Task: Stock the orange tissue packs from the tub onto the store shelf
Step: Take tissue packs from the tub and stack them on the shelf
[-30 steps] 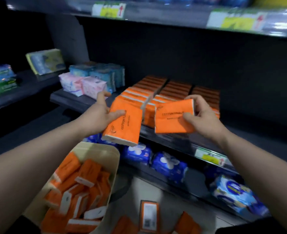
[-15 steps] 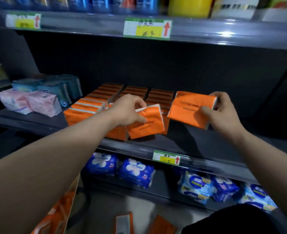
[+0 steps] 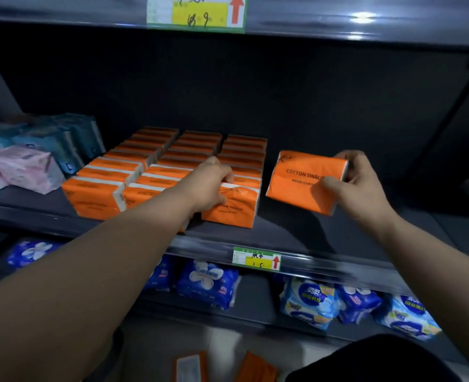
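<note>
Orange rows: tissue packs (image 3: 172, 155) stand in three files on the shelf (image 3: 296, 235).
Left hand (image 3: 211, 186): grips the front pack (image 3: 232, 212) of the third file.
Right hand (image 3: 357, 183): pinches a second pack (image 3: 302, 180), held above bare shelf beside the files.
Advice: seat the front pack flush and upright before starting a fourth file.

Bare shelf (image 3: 296, 235) right of the orange pack rows (image 3: 197, 150) — pastel packs (image 3: 26, 169) close at left.

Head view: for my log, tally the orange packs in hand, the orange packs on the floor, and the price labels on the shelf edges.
Orange packs in hand: 2, one in the left hand, one in the right hand
Orange packs on the floor: 2, partly in view
Price labels: 2
Total: 6
</note>
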### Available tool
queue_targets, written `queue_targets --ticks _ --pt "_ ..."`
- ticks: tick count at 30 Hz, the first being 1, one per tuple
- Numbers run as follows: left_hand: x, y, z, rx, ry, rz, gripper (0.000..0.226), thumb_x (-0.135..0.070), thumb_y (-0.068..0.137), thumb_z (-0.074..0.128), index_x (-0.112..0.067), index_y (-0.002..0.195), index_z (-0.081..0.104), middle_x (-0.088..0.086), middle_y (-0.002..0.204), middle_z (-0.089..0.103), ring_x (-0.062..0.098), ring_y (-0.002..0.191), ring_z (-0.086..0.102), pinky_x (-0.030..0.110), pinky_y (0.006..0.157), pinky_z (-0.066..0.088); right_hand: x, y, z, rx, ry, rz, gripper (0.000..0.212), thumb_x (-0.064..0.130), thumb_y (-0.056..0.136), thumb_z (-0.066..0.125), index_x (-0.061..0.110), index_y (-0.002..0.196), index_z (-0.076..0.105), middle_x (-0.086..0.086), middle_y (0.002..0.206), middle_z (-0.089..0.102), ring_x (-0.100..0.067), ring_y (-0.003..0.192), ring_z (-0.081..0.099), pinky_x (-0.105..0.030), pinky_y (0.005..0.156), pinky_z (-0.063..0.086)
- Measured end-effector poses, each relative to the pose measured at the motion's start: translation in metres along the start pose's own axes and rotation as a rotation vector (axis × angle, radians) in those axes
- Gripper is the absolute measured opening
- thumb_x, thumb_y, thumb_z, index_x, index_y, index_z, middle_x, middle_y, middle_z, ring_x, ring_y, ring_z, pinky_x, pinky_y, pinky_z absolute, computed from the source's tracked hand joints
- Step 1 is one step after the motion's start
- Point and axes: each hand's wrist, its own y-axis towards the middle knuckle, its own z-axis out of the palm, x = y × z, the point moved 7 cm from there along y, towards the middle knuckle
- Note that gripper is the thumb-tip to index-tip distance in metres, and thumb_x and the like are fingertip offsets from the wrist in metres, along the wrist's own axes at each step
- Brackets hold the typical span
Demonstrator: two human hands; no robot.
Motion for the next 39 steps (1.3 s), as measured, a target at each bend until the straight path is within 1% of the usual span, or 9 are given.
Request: queue_targets --ticks 4,7,12,14,18,24,29,32,39 --pt "-0.002 0.001 -0.006 -0.054 0.18 0.046 0.04 -0.03 0.073 0.078 -0.02 0.105 0.055 0.002 0.111 0.047 0.022 0.107 0.047 0.032 0.083 0.043 -0.003 -0.002 0.009 0.069 0.015 -0.023 0.029 0.0 0.08 0.061 0.017 0.097 0.045 0.001 0.082 0.049 -0.011 0.071 0.049 -0.022 0.059 0.044" --pt "0.0 0.0 -0.011 -0.098 0.223 0.011 0.041 -0.037 0.072 0.078 -0.02 0.096 0.049 0.0 0.1 0.044 0.02 0.095 0.047 0.03 0.072 0.037 0.0 -0.005 0.018 0.127 0.021 -0.037 0.032 -0.003 0.076 0.064 0.015 0.092 0.043 0.002 0.073 0.046 -0.007 0.062 0.046 -0.015 0.05 0.041" --pt "0.005 -0.002 -0.01 -0.057 0.111 -0.032 0.027 -0.022 0.072 0.079 -0.018 0.078 0.053 0.0 0.099 0.044 0.019 0.086 0.051 0.033 0.071 0.046 0.009 -0.014 0.037 0.239 -0.022 -0.046 0.035 0.002 0.069 0.067 0.015 0.09 0.042 0.003 0.066 0.045 0.0 0.05 0.044 -0.02 0.049 0.041" --pt "0.011 -0.005 -0.012 -0.052 0.06 -0.019 0.021 -0.01 0.074 0.075 -0.019 0.079 0.057 0.0 0.102 0.045 0.018 0.089 0.052 0.03 0.077 0.047 0.013 -0.019 0.046 0.286 -0.05 -0.045 0.037 0.007 0.064 0.067 0.015 0.09 0.042 0.003 0.068 0.048 -0.001 0.053 0.049 -0.021 0.049 0.044" --pt "0.018 -0.011 -0.021 -0.053 -0.008 0.008 0.016 -0.007 0.079 0.07 -0.017 0.091 0.066 -0.003 0.101 0.053 0.012 0.092 0.053 0.021 0.08 0.041 0.018 -0.03 0.069 0.346 -0.085 -0.06 0.036 -0.007 0.071 0.064 0.015 0.09 0.043 -0.003 0.079 0.053 -0.014 0.067 0.052 -0.029 0.056 0.048" --pt "0.035 -0.029 -0.039 -0.127 -0.095 0.022 0.013 -0.013 0.085 0.063 -0.018 0.096 0.068 0.001 0.099 0.068 0.015 0.089 0.065 0.035 0.085 0.054 0.011 -0.042 0.11 0.386 -0.136 -0.069 0.04 -0.001 0.068 0.066 0.027 0.087 0.045 -0.003 0.097 0.065 -0.023 0.08 0.064 -0.048 0.064 0.057" --pt "0.056 -0.051 -0.05 -0.226 0.033 0.012 0.019 -0.018 0.084 0.062 -0.015 0.102 0.068 0.005 0.107 0.063 0.02 0.098 0.06 0.034 0.087 0.05 0.009 -0.04 0.129 0.286 -0.433 -0.174 0.04 0.009 0.072 0.071 0.036 0.088 0.045 0.002 0.097 0.055 -0.019 0.088 0.055 -0.032 0.074 0.047" --pt "0.063 -0.059 -0.042 -0.205 0.101 0.015 0.025 -0.024 0.084 0.06 -0.017 0.108 0.067 0.003 0.11 0.063 0.02 0.104 0.058 0.036 0.091 0.048 0.01 -0.04 0.133 0.202 -0.601 -0.3 0.036 0.012 0.072 0.072 0.026 0.097 0.052 0.004 0.104 0.055 -0.019 0.1 0.049 -0.032 0.089 0.039" --pt "0.066 -0.067 -0.033 -0.252 0.093 -0.022 0.03 -0.028 0.09 0.053 -0.017 0.116 0.064 0.001 0.119 0.061 0.018 0.111 0.055 0.038 0.095 0.046 0.002 -0.04 0.139 0.133 -0.687 -0.311 0.032 0.014 0.075 0.07 0.021 0.102 0.055 0.0 0.113 0.048 -0.021 0.105 0.047 -0.034 0.092 0.042"
